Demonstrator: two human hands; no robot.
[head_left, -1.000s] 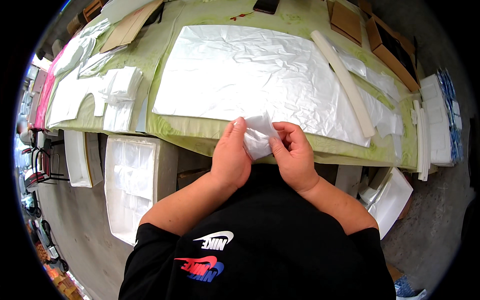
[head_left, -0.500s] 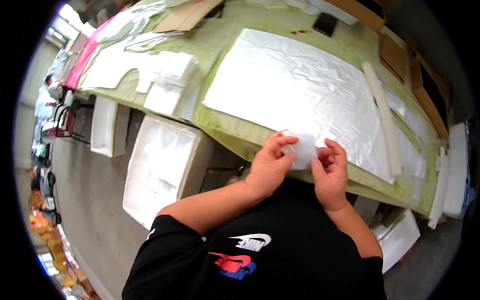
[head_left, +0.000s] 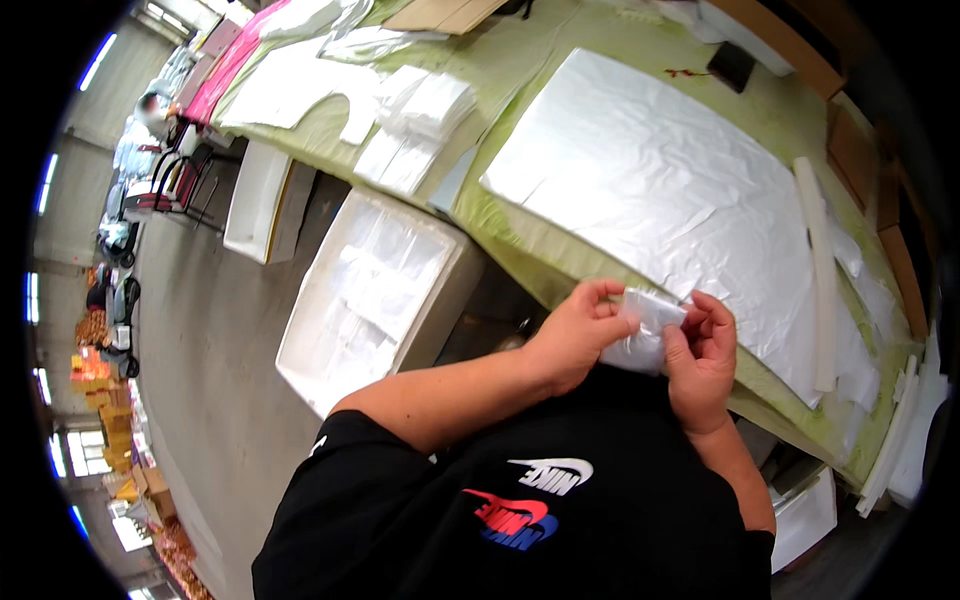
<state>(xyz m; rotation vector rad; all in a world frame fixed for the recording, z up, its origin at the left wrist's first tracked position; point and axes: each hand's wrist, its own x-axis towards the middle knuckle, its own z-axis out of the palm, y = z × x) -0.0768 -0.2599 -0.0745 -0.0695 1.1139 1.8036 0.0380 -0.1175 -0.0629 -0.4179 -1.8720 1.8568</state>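
Two bare hands hold a small packet before the chest, just off the near edge of a table (head_left: 630, 30). The packet (head_left: 648, 343), white and glossy, lies between the hands and in front of the black shirt (head_left: 420, 510).

The left forearm (head_left: 450, 395) slants up and rightward from the lower left. The left hand (head_left: 572, 340) continues this line, its back showing; the fingers curl toward the packet's left side and the thumb reaches rightward to it, so that the packet is pinched between them.

The right forearm (head_left: 738, 478) rises more steeply from the lower right, bent leftward at the wrist. The right hand (head_left: 703, 370) grips the packet's right side: the thumb points upward along it, the fingers fold inward, and the gap between them is narrow.

Beyond the hands, a large white sheet (head_left: 660, 190) covers part of the green tablecloth (head_left: 500, 222), with a pale roll (head_left: 818, 270) along its right side. To the left, below the table edge, a box (head_left: 440, 300) contains clear and white packets (head_left: 375, 290).
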